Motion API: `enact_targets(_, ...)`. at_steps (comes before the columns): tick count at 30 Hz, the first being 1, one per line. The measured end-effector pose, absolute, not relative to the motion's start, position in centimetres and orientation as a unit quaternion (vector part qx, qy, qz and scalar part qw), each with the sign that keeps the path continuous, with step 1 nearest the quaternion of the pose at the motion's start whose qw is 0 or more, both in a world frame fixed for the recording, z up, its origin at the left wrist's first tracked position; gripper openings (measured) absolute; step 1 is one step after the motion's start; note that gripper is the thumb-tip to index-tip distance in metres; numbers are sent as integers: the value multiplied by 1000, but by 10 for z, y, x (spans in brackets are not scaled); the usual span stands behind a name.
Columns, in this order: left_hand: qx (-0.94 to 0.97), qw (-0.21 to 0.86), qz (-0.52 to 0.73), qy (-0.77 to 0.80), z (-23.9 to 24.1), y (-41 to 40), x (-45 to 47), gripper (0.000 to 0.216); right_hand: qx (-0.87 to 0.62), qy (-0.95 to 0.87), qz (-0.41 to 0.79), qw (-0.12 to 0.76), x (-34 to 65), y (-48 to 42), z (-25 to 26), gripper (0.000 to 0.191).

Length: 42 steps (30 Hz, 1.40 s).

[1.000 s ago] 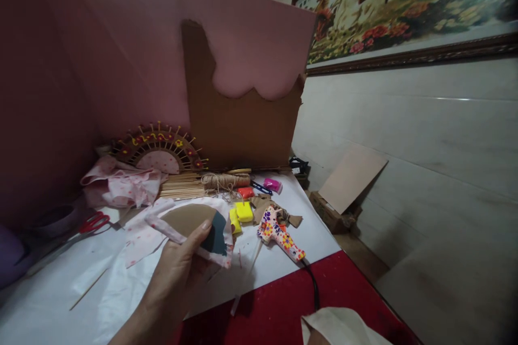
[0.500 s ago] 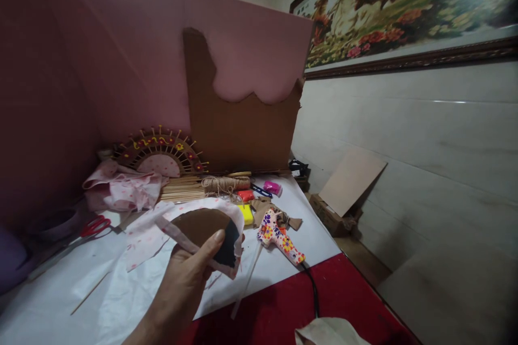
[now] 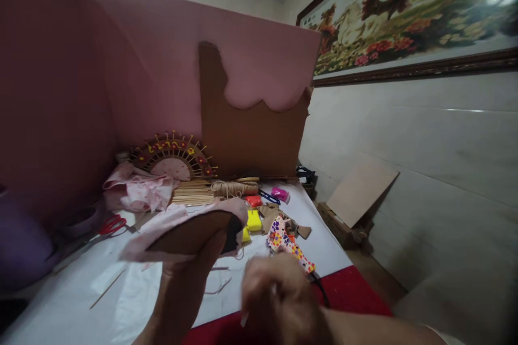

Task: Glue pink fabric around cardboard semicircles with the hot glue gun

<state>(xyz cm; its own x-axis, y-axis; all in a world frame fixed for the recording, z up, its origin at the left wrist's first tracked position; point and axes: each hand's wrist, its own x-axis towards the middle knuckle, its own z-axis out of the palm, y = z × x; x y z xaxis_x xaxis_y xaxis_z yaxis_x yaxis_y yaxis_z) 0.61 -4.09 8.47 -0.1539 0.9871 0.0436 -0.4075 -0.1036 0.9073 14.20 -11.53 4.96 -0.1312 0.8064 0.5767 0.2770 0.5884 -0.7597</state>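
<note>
My left hand [image 3: 184,280] grips a half-round piece of brown cardboard [image 3: 186,234] by its lower edge. Pink patterned fabric [image 3: 162,223] wraps its rim, and a dark patch [image 3: 232,233] marks its right end. Lower right, my right hand [image 3: 279,294] is closed and smeared by motion; a pale tip of a glue stick [image 3: 244,319] pokes out below its fingers. Just beyond that hand lies a flowered glue gun [image 3: 285,242], apart from the cardboard.
Behind are thin wooden sticks [image 3: 192,192], a twine roll [image 3: 234,188], yellow clay packs [image 3: 253,220] and cardboard scraps [image 3: 271,215]. A decorated fan [image 3: 172,167] leans at the back beside crumpled fabric [image 3: 140,186]. Red scissors [image 3: 113,225] lie left; one stick [image 3: 107,289] lies in front.
My right hand has come in from the lower right and taken the glue stick off the table. My left hand has tilted the fabric-edged cardboard flatter. The view has shifted slightly.
</note>
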Motion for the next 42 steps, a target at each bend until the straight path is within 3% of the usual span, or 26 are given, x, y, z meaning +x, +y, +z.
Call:
enact_targets(3, 315, 608, 636, 356, 93, -39, 3, 44, -478, -638, 186, 575, 163, -74, 80, 40)
enact_targets(10, 314, 664, 622, 273, 94, -42, 2, 40, -393, -708, 389, 439, 167, -56, 70, 36)
enact_targets(22, 309, 714, 576, 251, 97, -40, -3, 10, -396, -609, 496, 476, 149, -59, 62, 43)
enact_targets(31, 350, 642, 616, 292, 98, -40, -1, 14, -398, -599, 504, 478, 150, -59, 54, 48)
enact_targets(42, 363, 661, 589, 292, 96, -42, -1, 15, -383, -603, 506, 483, 154, -58, 45, 43)
